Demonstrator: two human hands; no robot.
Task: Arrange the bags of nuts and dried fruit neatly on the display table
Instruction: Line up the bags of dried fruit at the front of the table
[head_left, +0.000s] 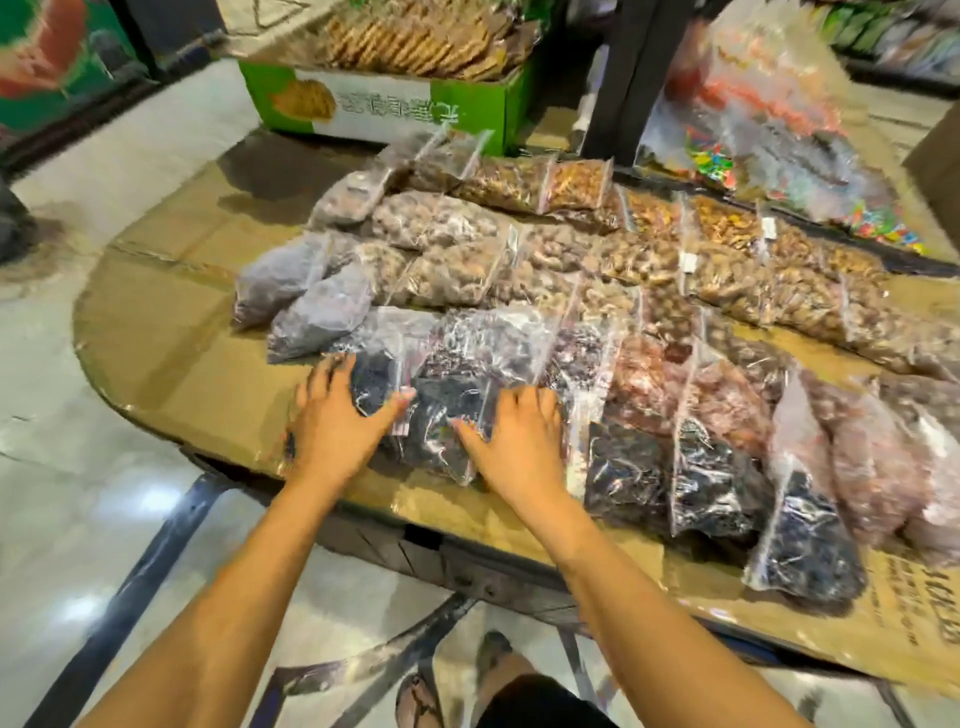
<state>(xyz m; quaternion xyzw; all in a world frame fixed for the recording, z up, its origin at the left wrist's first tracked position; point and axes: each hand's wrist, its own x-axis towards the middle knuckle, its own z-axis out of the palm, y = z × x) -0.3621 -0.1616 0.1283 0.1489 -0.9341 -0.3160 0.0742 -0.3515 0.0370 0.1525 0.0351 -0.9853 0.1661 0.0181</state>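
Several clear bags of nuts and dried fruit lie in rows on the cardboard-covered display table (171, 332). At the near left end of the front row lies a bag of black dried fruit (441, 415). My left hand (337, 421) rests flat on its left side, fingers spread. My right hand (514, 441) presses on its right side, fingers spread too. Neither hand closes around the bag. More dark bags (711, 478) continue to the right, then pinkish-brown ones (872, 467). Light brown nut bags (452, 270) fill the rows behind.
A green and white box of biscuits (395, 104) stands behind the table. Large bags of colourful sweets (769, 135) lean at the back right. Bare cardboard shows on the table's left end. Tiled floor (62, 493) lies to the left, and metal table legs (156, 561) below.
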